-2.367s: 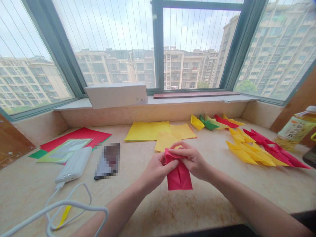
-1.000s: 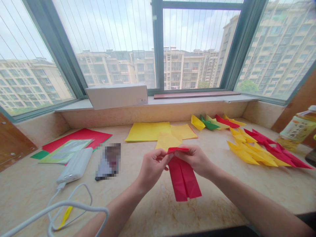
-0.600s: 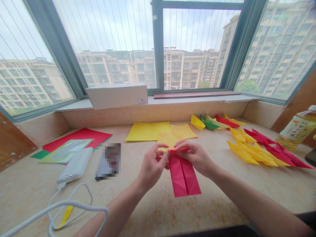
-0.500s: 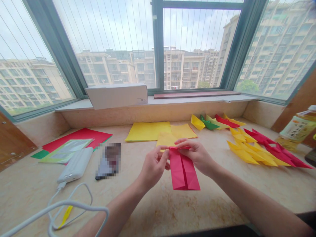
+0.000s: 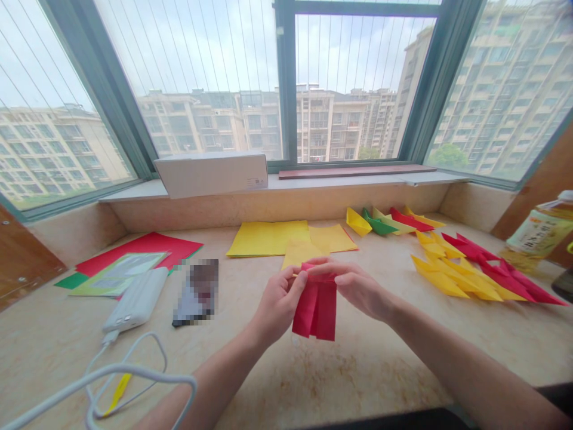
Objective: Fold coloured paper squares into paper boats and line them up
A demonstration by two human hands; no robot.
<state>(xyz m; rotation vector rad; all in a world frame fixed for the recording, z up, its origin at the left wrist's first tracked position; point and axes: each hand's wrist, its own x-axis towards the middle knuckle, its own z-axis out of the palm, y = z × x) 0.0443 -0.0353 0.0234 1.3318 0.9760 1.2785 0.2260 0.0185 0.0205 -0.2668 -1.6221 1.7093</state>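
A red folded paper [image 5: 316,310] hangs upright between my two hands above the counter, a lengthwise slit running down its face. My left hand [image 5: 283,298] pinches its upper left edge between thumb and fingers. Across the top lie the fingers of my right hand [image 5: 358,286], with the thumb at the right edge; the hand is closed on the paper's upper part. Part of the top fold is hidden by the fingers. Just behind the hands are yellow paper sheets [image 5: 268,237].
Folded paper boats in yellow [image 5: 456,278], red [image 5: 514,278] and green [image 5: 378,224] stand at the right, near a bottle [image 5: 541,230]. To the left lie red sheets [image 5: 134,248], a white power bank [image 5: 136,301] and its cable [image 5: 147,370]. A white box [image 5: 215,173] rests on the sill.
The red paper has swung to the left and its lower end now hangs more left. My right hand's fingers have flattened across its top. The left hand has hardly moved.
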